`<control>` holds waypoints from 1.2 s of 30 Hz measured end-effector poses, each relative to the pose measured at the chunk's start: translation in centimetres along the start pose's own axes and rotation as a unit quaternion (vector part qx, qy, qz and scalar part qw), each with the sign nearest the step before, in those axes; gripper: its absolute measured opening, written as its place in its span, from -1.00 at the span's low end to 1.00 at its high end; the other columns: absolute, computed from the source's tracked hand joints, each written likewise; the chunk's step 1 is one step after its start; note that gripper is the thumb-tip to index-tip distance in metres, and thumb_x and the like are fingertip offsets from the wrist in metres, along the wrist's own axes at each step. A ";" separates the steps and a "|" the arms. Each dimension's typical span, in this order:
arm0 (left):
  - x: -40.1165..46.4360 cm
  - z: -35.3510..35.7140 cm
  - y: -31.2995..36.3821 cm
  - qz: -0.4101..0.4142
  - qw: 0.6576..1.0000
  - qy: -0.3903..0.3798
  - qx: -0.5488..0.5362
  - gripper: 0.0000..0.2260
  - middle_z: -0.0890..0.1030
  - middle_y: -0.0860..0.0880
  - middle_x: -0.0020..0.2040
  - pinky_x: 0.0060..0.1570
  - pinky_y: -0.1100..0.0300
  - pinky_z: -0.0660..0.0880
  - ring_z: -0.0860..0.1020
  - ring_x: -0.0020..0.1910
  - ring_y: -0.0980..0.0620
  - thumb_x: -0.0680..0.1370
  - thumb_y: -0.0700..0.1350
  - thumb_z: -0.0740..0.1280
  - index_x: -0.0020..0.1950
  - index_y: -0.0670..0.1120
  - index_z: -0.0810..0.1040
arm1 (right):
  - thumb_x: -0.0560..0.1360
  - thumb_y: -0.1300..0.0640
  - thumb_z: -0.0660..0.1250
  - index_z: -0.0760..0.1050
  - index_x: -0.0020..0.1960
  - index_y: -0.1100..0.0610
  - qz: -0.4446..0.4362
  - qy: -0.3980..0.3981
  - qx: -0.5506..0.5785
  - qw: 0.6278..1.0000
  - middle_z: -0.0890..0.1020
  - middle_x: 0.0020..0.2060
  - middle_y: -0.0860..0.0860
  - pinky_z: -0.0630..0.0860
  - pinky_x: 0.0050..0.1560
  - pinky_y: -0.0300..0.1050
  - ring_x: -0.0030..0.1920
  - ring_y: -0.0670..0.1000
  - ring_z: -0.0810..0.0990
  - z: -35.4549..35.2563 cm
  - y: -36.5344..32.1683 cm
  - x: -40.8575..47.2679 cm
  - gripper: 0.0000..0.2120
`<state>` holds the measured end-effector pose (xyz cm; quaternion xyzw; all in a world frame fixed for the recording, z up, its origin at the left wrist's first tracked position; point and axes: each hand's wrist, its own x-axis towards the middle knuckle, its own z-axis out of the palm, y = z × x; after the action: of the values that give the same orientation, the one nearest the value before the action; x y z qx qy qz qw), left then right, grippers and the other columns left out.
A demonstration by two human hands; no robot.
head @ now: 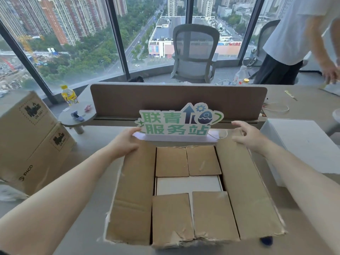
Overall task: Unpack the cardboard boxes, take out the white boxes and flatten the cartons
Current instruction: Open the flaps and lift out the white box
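An opened brown carton [244, 184] lies on the desk in front of me, its two long flaps spread left and right and its short flaps folded partly inward. Between the short flaps a white box [187, 184] shows inside. My left hand [125, 142] rests on the far end of the left flap, fingers reaching toward the far edge. My right hand [246, 135] hovers over the far end of the right flap with relaxed, spread fingers. A second white box [301, 148] sits on the desk at the right.
Two stacked sealed cartons [27, 142] stand at the left. A green-lettered sign [176, 122] stands just behind the open carton, before a desk divider [176, 98]. A yellow bottle [69, 94], an office chair [195, 54] and another person [298, 39] are beyond.
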<state>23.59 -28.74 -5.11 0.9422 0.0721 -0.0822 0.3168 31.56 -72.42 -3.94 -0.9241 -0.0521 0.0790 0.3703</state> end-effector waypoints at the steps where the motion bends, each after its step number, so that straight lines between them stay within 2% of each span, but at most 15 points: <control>1: -0.3 0.1 -0.7 0.001 0.990 -0.008 0.142 -0.39 0.25 -0.03 0.55 0.37 0.07 0.33 0.25 0.49 -0.06 0.50 -0.22 0.33 0.52 0.08 0.31 | 0.46 0.26 0.38 0.39 0.44 0.01 0.016 0.001 -0.072 0.997 0.46 0.32 -0.04 0.40 0.19 -0.10 0.27 0.03 0.45 0.0 1.0 0.0 -0.43; 3: -1.2 1.4 -1.5 0.006 0.957 -0.042 0.288 -0.46 0.15 0.00 0.59 0.49 0.00 0.15 0.10 0.56 -0.09 0.55 -0.06 0.33 0.52 0.12 0.30 | 0.47 0.20 0.36 0.37 0.47 0.01 0.051 -0.018 -0.225 0.973 0.32 0.48 0.06 0.36 0.36 0.01 0.41 0.15 0.36 0.9 2.9 -0.6 -0.42; 5: -2.5 3.6 -0.7 -0.002 0.973 -0.076 0.216 -0.49 0.23 -0.01 0.57 0.45 0.06 0.18 0.20 0.52 -0.07 0.59 0.11 0.29 0.52 0.06 0.31 | 0.54 -0.01 0.33 0.34 0.49 0.05 0.092 -0.036 -0.277 0.956 0.20 0.55 0.08 0.26 0.46 0.05 0.50 0.18 0.23 3.1 3.8 -2.2 -0.46; 7: -3.7 6.2 0.4 -0.038 0.992 -0.106 0.056 -0.39 0.27 -0.01 0.54 0.39 0.13 0.24 0.29 0.48 -0.05 0.58 0.18 0.30 0.56 0.01 0.23 | 0.58 -0.18 0.24 0.27 0.53 0.13 0.133 -0.077 -0.204 0.967 0.23 0.54 0.09 0.23 0.46 0.00 0.51 0.14 0.23 6.1 3.9 -4.2 -0.38; 11: -4.6 10.9 0.7 -0.092 0.974 -0.127 -0.161 -0.12 0.17 0.04 0.57 0.49 0.14 0.13 0.22 0.53 0.00 0.53 0.14 0.39 0.62 0.02 -0.14 | 0.50 -0.28 0.26 0.29 0.50 0.14 0.169 -0.113 0.123 0.971 0.40 0.44 0.01 0.26 0.37 -0.09 0.45 0.09 0.34 11.3 2.7 -6.9 -0.27; 14: -4.7 12.4 0.0 -0.086 0.966 -0.116 -0.214 -0.09 0.24 0.10 0.53 0.49 0.12 0.19 0.30 0.48 0.04 0.52 0.09 0.43 0.61 0.07 -0.18 | 0.55 -0.12 0.33 0.31 0.37 -0.05 0.178 -0.101 0.236 0.950 0.44 0.25 -0.15 0.60 -0.03 -0.03 0.29 0.08 0.40 12.4 2.0 -8.1 -0.55; 15: -4.9 12.3 -0.1 -0.078 0.965 -0.125 -0.218 -0.10 0.28 0.13 0.48 0.46 0.15 0.21 0.33 0.45 0.06 0.52 0.06 0.44 0.61 0.08 -0.16 | 0.54 -0.08 0.37 0.35 0.31 -0.04 0.178 -0.106 0.256 0.944 0.48 0.20 -0.15 0.63 -0.25 -0.03 0.23 0.06 0.43 12.5 1.9 -8.5 -0.61; 17: -5.4 12.3 -0.3 -0.061 0.961 -0.138 -0.232 -0.09 0.38 0.13 0.42 0.41 0.18 0.27 0.42 0.36 0.09 0.49 0.00 0.48 0.60 0.12 -0.10 | 0.51 0.00 0.43 0.44 0.27 0.01 0.154 -0.110 0.252 0.949 0.58 0.13 -0.13 0.60 -0.42 -0.12 0.19 0.06 0.53 12.7 2.0 -9.2 -0.63; 21: -6.8 12.4 -0.8 -0.079 0.982 -0.073 -0.159 -0.07 0.43 0.09 0.43 0.36 0.13 0.35 0.45 0.35 0.04 0.39 0.12 0.54 0.59 0.10 0.04 | 0.49 -0.01 0.46 0.50 0.13 -0.02 0.123 -0.089 0.182 0.972 0.61 -0.03 -0.18 0.50 -0.24 -0.28 0.06 -0.03 0.59 12.9 2.1 -10.8 -0.73; 24: -7.5 12.2 -0.1 -0.096 0.995 -0.007 -0.040 -0.11 0.48 0.04 0.40 0.18 0.10 0.46 0.48 0.34 -0.03 0.34 0.33 0.45 0.56 0.06 0.18 | 0.43 -0.28 0.40 0.51 -0.04 -0.05 0.134 -0.062 0.016 0.989 0.61 -0.11 -0.15 0.49 -0.08 -0.12 -0.03 -0.02 0.58 12.2 2.0 -10.9 -0.68; 27: -8.0 11.6 0.7 -0.055 0.987 0.043 0.146 -0.31 0.58 0.01 0.18 -0.06 0.09 0.44 0.56 0.13 -0.06 0.37 0.48 0.26 0.30 0.04 0.38 | 0.41 -0.46 0.24 0.43 -0.24 -0.01 0.122 -0.035 -0.158 0.979 0.58 -0.28 -0.10 0.42 -0.27 -0.11 -0.19 -0.01 0.55 11.5 1.6 -10.9 -0.50; 29: -8.3 11.2 0.8 -0.024 0.978 0.086 0.187 -0.38 0.55 0.05 0.08 -0.14 0.09 0.40 0.54 0.07 -0.03 0.40 0.52 0.14 0.14 0.03 0.44 | 0.40 -0.52 0.14 0.44 -0.25 0.05 0.105 0.005 -0.204 0.973 0.57 -0.32 -0.07 0.43 -0.29 -0.12 -0.24 -0.01 0.55 11.1 1.4 -11.3 -0.39; 31: -8.3 10.7 1.6 -0.011 0.979 0.134 0.150 -0.49 0.53 0.06 -0.01 -0.18 0.10 0.36 0.53 0.03 -0.03 0.49 0.44 0.11 0.00 0.02 0.50 | 0.39 -0.53 0.08 0.50 -0.22 0.06 0.080 0.061 -0.180 0.978 0.59 -0.31 -0.06 0.49 -0.24 -0.11 -0.23 0.03 0.56 10.9 1.0 -11.5 -0.35; 34: -7.0 10.2 4.1 0.005 0.983 0.180 -0.036 -0.70 0.52 0.04 -0.23 -0.25 0.09 0.28 0.55 -0.08 -0.13 0.64 0.14 0.15 -0.25 0.08 0.42 | 0.50 -0.41 0.10 0.61 0.01 0.01 0.045 0.141 -0.054 0.988 0.67 -0.11 -0.02 0.52 -0.07 -0.05 -0.02 0.09 0.61 10.5 -0.1 -10.6 -0.44; 36: -5.3 10.0 5.3 0.026 0.973 0.197 -0.117 -0.79 0.58 0.00 -0.16 -0.19 0.08 0.34 0.56 -0.04 -0.13 0.66 -0.03 0.19 -0.14 0.04 0.51 | 0.57 -0.30 0.13 0.54 0.28 0.00 0.035 0.156 0.033 0.987 0.65 0.15 -0.04 0.48 0.18 -0.04 0.20 0.07 0.58 10.1 -1.6 -9.4 -0.51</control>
<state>18.35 -39.39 -8.81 0.8980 0.1175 0.1222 0.4061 20.36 -65.88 -9.04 -0.9138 0.0409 -0.0515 0.4008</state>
